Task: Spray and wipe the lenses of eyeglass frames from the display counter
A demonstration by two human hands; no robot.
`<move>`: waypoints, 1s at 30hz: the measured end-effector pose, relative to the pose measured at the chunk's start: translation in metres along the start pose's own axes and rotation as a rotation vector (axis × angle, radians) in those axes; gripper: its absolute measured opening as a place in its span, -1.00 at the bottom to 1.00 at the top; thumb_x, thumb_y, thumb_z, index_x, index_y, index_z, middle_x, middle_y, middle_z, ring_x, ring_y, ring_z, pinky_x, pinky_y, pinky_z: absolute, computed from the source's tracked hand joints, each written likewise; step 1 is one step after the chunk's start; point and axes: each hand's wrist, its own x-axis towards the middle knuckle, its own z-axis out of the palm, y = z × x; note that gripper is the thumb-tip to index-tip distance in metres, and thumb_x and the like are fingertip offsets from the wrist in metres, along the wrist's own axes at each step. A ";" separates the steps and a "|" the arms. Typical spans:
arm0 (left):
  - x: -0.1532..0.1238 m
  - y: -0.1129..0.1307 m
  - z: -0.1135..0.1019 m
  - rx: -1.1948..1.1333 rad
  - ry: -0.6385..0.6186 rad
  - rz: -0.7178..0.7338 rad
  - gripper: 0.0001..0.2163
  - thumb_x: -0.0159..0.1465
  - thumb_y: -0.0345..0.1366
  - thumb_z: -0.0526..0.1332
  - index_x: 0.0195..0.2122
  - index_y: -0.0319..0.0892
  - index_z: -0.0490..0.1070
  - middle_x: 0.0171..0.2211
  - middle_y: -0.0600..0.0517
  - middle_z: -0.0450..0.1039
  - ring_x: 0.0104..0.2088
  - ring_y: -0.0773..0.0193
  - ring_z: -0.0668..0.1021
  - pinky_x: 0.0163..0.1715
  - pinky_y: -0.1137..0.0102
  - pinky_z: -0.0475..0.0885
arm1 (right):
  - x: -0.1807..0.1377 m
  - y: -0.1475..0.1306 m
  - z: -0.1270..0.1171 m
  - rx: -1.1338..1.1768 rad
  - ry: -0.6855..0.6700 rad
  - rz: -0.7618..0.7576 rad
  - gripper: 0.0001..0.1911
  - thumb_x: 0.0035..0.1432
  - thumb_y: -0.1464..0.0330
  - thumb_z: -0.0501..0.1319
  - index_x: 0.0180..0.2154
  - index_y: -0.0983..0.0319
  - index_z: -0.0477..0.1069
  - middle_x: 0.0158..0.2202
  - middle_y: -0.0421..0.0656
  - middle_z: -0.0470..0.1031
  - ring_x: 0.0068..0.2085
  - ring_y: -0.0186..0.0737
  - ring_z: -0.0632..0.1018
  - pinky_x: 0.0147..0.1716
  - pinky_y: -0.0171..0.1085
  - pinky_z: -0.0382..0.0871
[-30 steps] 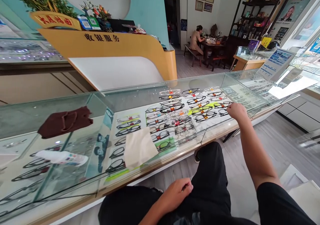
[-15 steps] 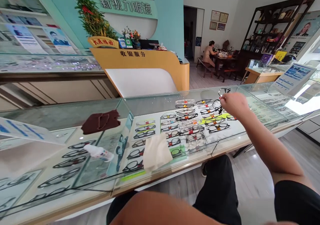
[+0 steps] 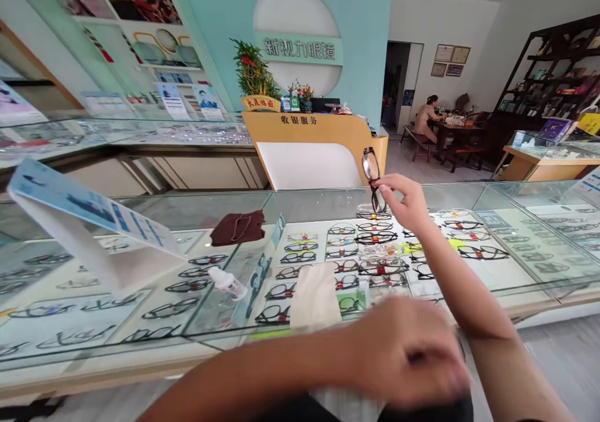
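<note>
A pair of dark-framed eyeglasses (image 3: pixel 370 163) hangs on end above the glass counter, one lens above the other. My right hand (image 3: pixel 404 202) pinches it near the middle between thumb and fingers. Low in front, close to the camera, my left hand (image 3: pixel 410 353) is smeared by motion; its fingers look bent inward, and whether anything is in them cannot be made out. Below both hands, rows of eyeglasses (image 3: pixel 384 267) with small coloured tags fill the display counter (image 3: pixel 319 200). A cream cloth (image 3: pixel 316 294) lies on the glass top, left of my left hand.
On the counter are a small white bottle (image 3: pixel 227 282), a dark brown pouch (image 3: pixel 238 227) and a folded card stand (image 3: pixel 98 222). Behind stands the yellow-and-white cashier desk (image 3: pixel 309 159). A person (image 3: pixel 426 122) sits at a dark table in the back right.
My right hand has moved left with the eyeglasses, which now stand more plainly on end. My left hand has come into view from below. The camera's view has turned left.
</note>
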 end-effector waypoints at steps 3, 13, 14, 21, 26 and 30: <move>0.013 -0.048 -0.091 0.031 0.613 -0.136 -0.61 0.43 0.07 0.24 -0.41 -0.10 0.47 -0.49 0.04 0.45 -0.43 0.27 0.46 -0.34 0.36 0.42 | 0.000 -0.006 0.033 0.182 0.074 0.035 -0.61 0.43 0.03 0.17 -0.18 0.08 0.69 -0.10 -0.09 0.75 -0.03 -0.02 0.69 0.05 -0.04 0.53; 0.015 -0.162 -0.143 -0.260 0.823 -0.244 -0.40 0.01 0.30 0.51 -0.29 -0.19 0.56 -0.37 0.02 0.56 -0.37 0.29 0.52 -0.31 0.37 0.50 | -0.022 0.003 0.078 0.305 -0.075 0.082 -0.62 0.41 0.01 0.20 -0.11 0.04 0.72 0.03 -0.08 0.74 0.09 -0.02 0.68 0.17 0.04 0.51; 0.012 -0.165 -0.141 -0.260 0.816 -0.251 -0.42 0.01 0.29 0.51 -0.33 -0.18 0.55 -0.41 0.04 0.54 -0.40 0.31 0.51 -0.33 0.38 0.49 | -0.025 0.003 0.080 0.307 -0.095 0.088 -0.64 0.40 0.01 0.22 -0.13 0.04 0.71 0.03 -0.08 0.74 0.09 -0.01 0.68 0.18 0.05 0.50; 0.010 -0.171 -0.141 -0.301 0.864 -0.325 -0.40 -0.11 0.27 0.57 -0.37 -0.18 0.53 -0.46 0.07 0.50 -0.47 0.33 0.48 -0.43 0.37 0.46 | -0.029 0.013 0.091 0.553 -0.013 0.434 -0.65 0.20 -0.01 0.40 -0.21 0.12 0.57 -0.15 -0.14 0.71 -0.08 -0.14 0.65 -0.02 -0.13 0.50; 0.008 -0.164 -0.139 -0.255 0.790 -0.283 -0.47 -0.05 0.17 0.60 -0.44 -0.18 0.50 -0.55 0.12 0.42 -0.52 0.38 0.42 -0.42 0.39 0.46 | -0.028 0.022 0.098 0.728 -0.135 0.547 -0.53 -0.02 -0.08 0.53 -0.29 0.16 0.61 -0.31 -0.21 0.65 -0.22 -0.21 0.58 -0.12 -0.19 0.47; 0.005 -0.160 -0.140 -0.242 0.737 -0.284 -0.46 0.02 0.21 0.56 -0.45 -0.19 0.47 -0.53 0.10 0.41 -0.50 0.36 0.44 -0.43 0.40 0.43 | -0.028 0.018 0.097 0.783 -0.105 0.589 -0.54 -0.09 -0.05 0.57 -0.32 0.13 0.61 -0.29 -0.23 0.66 -0.19 -0.21 0.57 -0.03 -0.17 0.47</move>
